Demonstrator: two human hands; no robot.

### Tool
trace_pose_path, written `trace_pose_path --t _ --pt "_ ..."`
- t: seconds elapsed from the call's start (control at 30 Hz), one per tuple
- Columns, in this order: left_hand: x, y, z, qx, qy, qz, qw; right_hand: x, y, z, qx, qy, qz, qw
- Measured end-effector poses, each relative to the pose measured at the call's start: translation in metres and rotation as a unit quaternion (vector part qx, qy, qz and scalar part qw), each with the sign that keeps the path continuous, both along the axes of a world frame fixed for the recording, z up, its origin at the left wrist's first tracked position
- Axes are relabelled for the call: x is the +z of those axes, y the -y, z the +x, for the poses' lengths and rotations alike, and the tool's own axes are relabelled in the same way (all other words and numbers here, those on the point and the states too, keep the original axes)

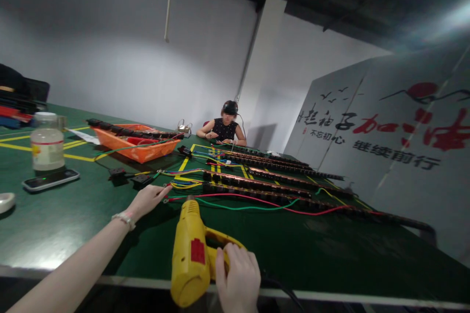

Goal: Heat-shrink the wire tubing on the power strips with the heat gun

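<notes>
My right hand (238, 274) is wrapped round the handle of a yellow heat gun (189, 254) with a red patch on its body. The gun's nozzle points away from me, toward the wire ends. With fingers closed, my left hand (149, 200) pinches the end of a wire (168, 186) that has a red sleeve. Beside it lie blue and yellow wires (189, 185). A red wire (235, 195) and a green wire (242, 208) run rightward along a long black strip with copper-coloured parts (253, 194). Small black connectors (141, 181) rest just past my left hand.
An orange basket (141, 151) holding dark strips stands beyond my left hand. Left of it are a bottle (47, 144), a phone (51, 180) and a tape roll (6, 202). More strips (279, 161) lie across the green table (73, 220). A person (225, 127) sits opposite.
</notes>
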State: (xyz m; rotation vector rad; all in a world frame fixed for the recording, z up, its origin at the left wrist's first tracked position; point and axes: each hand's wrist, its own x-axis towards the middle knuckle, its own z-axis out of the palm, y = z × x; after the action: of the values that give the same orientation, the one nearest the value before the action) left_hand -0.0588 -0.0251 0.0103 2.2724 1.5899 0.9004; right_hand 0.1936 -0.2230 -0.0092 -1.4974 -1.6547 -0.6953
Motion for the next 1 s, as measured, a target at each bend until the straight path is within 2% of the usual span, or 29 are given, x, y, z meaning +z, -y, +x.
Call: trace_pose_path --t 0.2,0.43,0.67,1.0 --pt "-0.002 -0.004 -0.002 0.024 0.005 0.006 1.0 -0.002 -0.003 -0.023 0.017 -0.015 -0.025 0.999" --pt "-0.001 -0.003 -0.003 0.031 -0.009 -0.008 0.999 -0.004 -0.003 -0.02 0.047 -0.032 -0.033 0.998" --pt "0.003 0.005 -0.002 0.034 -0.016 -0.028 0.999 -0.001 0.0 0.008 0.053 -0.015 -0.02 0.998" --pt "-0.002 -0.001 -0.002 0.006 -0.016 -0.054 0.998 0.006 0.008 0.071 0.001 0.015 -0.015 1.0"
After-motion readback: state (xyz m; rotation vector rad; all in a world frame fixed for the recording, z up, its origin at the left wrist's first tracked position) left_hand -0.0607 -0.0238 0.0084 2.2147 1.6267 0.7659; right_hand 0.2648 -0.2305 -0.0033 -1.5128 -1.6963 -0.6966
